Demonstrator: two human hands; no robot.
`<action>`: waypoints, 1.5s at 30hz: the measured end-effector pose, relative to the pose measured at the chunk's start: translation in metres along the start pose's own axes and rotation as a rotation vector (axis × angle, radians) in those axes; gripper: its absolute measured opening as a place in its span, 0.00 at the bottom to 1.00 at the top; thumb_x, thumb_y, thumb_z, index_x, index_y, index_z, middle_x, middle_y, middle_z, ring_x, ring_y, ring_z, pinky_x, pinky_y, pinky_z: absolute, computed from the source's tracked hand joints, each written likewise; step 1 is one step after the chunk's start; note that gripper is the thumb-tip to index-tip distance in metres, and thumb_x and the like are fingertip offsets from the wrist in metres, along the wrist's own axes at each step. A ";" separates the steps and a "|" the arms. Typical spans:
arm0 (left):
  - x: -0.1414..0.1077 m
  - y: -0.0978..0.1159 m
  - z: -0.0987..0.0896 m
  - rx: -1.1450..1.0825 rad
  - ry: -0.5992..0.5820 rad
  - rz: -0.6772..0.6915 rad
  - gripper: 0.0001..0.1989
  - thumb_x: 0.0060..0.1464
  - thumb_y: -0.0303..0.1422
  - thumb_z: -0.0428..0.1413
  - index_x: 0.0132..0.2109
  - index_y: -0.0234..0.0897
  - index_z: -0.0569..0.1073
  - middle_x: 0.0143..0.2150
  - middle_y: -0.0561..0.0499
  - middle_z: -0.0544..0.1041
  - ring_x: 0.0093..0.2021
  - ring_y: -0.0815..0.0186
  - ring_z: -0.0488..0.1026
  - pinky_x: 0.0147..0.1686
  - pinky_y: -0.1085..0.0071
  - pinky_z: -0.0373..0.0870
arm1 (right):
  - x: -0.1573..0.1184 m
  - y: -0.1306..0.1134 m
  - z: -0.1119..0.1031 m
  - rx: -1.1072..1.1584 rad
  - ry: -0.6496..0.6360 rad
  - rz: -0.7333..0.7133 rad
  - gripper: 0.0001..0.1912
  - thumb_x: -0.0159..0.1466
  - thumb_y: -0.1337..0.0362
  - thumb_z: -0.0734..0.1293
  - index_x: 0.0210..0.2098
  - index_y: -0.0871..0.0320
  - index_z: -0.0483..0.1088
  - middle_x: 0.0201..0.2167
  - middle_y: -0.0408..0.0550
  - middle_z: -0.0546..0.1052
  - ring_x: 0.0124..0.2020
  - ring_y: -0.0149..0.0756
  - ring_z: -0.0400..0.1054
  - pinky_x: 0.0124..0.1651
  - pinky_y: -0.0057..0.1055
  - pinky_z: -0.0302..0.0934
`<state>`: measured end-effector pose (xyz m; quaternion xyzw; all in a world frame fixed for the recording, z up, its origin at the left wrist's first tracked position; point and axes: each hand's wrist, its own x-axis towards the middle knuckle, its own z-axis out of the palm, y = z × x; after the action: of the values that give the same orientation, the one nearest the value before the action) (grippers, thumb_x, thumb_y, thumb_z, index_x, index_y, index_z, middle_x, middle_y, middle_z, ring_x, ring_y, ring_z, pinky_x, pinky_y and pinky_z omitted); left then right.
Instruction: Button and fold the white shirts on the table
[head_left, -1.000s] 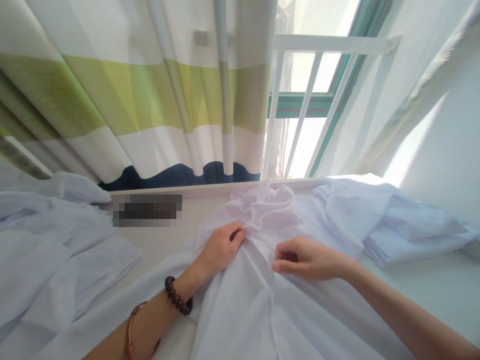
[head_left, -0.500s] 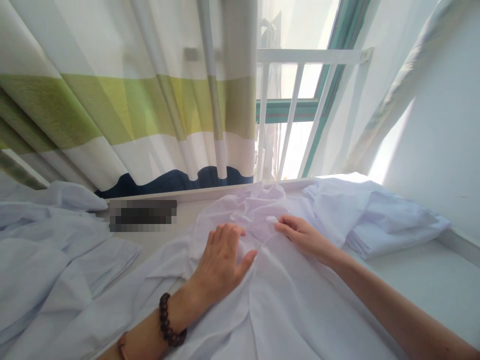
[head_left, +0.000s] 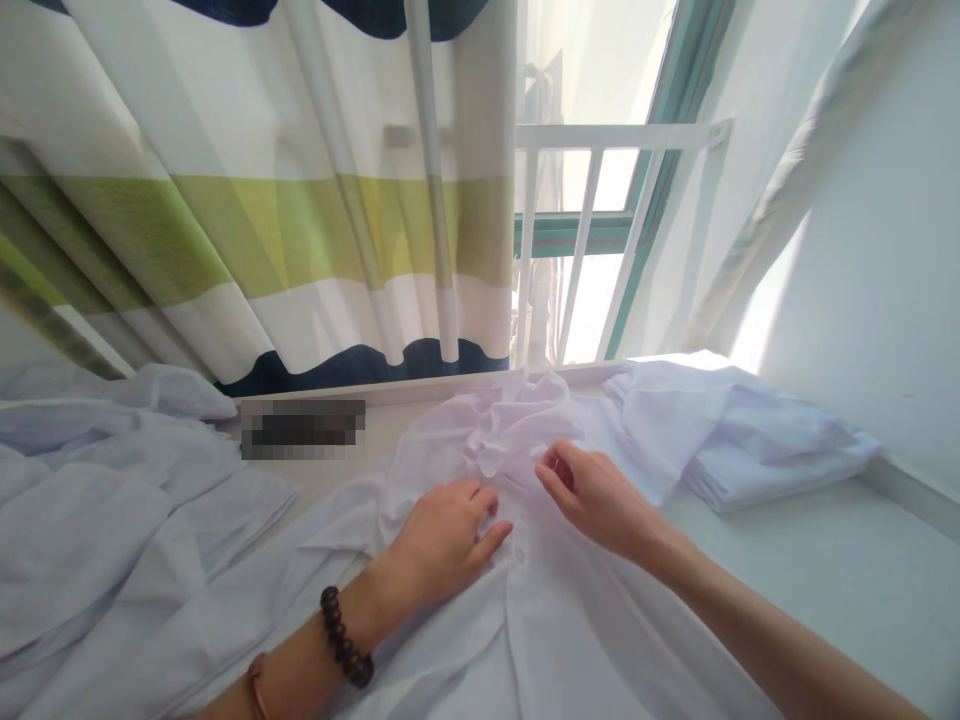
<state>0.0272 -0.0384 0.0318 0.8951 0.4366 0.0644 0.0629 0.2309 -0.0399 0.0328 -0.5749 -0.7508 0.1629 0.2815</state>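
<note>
from my seat at the far end of the head camera, i see the shirt (head_left: 559, 630) spread on the white board (head_left: 832, 560), running from the bottom of my view up to the ledge (head_left: 409, 388). its far part is bunched into loose ruffles, and one button (head_left: 520, 556) shows on the front strip between my hands.

my left hand (head_left: 446, 535) is palm down on the shirt, loosely open, thumb apart from the curled fingers, with no cloth pinched that i can see. my right hand (head_left: 600, 500) is half curled just beside the ruffles, thumb and forefinger close together; i cannot tell whether they grip any cloth. dark beads (head_left: 345, 638) and a thin cord (head_left: 256, 688) circle my left wrist and forearm.

on my left, a rumpled white pile (head_left: 90, 530) covers that side of the board, close to the shirt's outspread side. a pixelated dark patch (head_left: 300, 428) sits between the pile and the ruffles, near the ledge; i cannot make out what it hides. on my right, a folded white stack (head_left: 765, 450) lies right up by the shirt's far part, so that side is hemmed in too. beyond the ledge hang the striped curtain (head_left: 300, 235) and, beside it, the white rails (head_left: 619, 137) in front of the green window frame (head_left: 600, 232). the wall (head_left: 885, 290) bounds the right.
</note>
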 end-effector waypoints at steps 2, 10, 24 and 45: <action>0.004 0.001 0.002 -0.020 -0.026 -0.049 0.12 0.61 0.40 0.49 0.42 0.36 0.71 0.38 0.46 0.76 0.37 0.57 0.74 0.36 0.62 0.68 | -0.005 0.001 0.007 -0.049 -0.168 0.036 0.20 0.66 0.57 0.58 0.18 0.54 0.57 0.15 0.43 0.67 0.18 0.32 0.59 0.24 0.30 0.48; 0.009 -0.010 0.027 -0.086 0.150 -0.029 0.13 0.54 0.39 0.55 0.44 0.36 0.70 0.40 0.45 0.75 0.41 0.54 0.72 0.42 0.58 0.68 | -0.014 0.018 0.025 -0.110 -0.163 0.104 0.15 0.61 0.61 0.61 0.18 0.54 0.57 0.17 0.44 0.70 0.20 0.32 0.60 0.26 0.30 0.47; 0.009 -0.024 0.019 -0.554 -0.001 0.432 0.08 0.49 0.27 0.57 0.39 0.38 0.74 0.43 0.48 0.74 0.42 0.63 0.68 0.48 0.67 0.65 | -0.025 0.027 0.033 0.162 0.022 0.002 0.15 0.68 0.58 0.56 0.26 0.55 0.56 0.18 0.37 0.62 0.19 0.27 0.54 0.24 0.25 0.48; 0.014 -0.032 0.033 -0.608 0.092 0.326 0.09 0.57 0.32 0.56 0.34 0.35 0.80 0.26 0.52 0.71 0.28 0.69 0.68 0.31 0.75 0.63 | -0.028 0.006 0.046 0.148 -0.212 -0.149 0.13 0.61 0.64 0.61 0.22 0.57 0.56 0.15 0.35 0.58 0.17 0.23 0.50 0.23 0.25 0.41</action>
<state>0.0167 -0.0101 -0.0055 0.8896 0.2513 0.2409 0.2958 0.2125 -0.0617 -0.0134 -0.4748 -0.8029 0.2562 0.2537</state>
